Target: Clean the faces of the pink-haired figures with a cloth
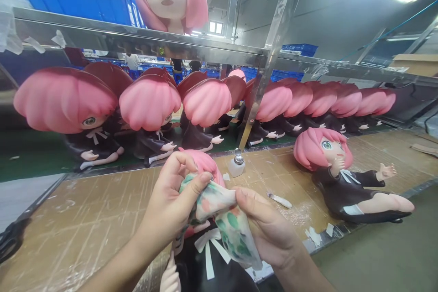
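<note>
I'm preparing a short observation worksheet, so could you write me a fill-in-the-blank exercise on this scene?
1. The left hand and right hand hold a thin whitish sheet patterned in orange and ____.
2. The pink-haired figure lying right of both hands has a ____ bow on its black outfit.
3. As pictured, the small whitish bottle with a round silvery lid stands to the ____ of the white-handled tool.

Missing words: green; white; left.
</note>
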### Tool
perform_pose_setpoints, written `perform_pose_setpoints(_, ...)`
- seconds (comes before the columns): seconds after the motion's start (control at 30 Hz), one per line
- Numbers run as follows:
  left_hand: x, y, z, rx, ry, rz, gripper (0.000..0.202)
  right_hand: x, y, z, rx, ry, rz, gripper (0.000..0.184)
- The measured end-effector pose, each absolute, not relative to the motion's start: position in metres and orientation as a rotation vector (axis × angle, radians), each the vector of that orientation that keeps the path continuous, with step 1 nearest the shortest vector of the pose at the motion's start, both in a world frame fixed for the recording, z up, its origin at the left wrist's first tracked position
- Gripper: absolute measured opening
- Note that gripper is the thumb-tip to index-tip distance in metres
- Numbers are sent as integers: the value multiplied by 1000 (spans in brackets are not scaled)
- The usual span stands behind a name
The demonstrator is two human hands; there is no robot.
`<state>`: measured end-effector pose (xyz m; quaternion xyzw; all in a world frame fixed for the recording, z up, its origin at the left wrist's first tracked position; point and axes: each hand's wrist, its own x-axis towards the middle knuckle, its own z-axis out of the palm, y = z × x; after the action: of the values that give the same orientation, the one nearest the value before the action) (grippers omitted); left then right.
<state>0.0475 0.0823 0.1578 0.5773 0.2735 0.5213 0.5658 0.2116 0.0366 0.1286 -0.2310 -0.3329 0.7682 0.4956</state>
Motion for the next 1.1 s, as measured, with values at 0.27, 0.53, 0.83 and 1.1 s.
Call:
perform_pose_setpoints(0.27,56,81,157,1380,725,1366,26,205,34,126,-537,-763,1822,37)
perform_pose_setpoints(0.53,57,79,156,1405,800,1380,27,207,32,120,-565,-785,1793,41)
perform_pose_setpoints(0.83,48,84,128,1976,595,1406,18,200,25,130,-394,-629,1757,41)
perform_pose_setpoints(1.1,47,87,148,2059,517,1307,19,197,28,135,-649,-728,1291,33)
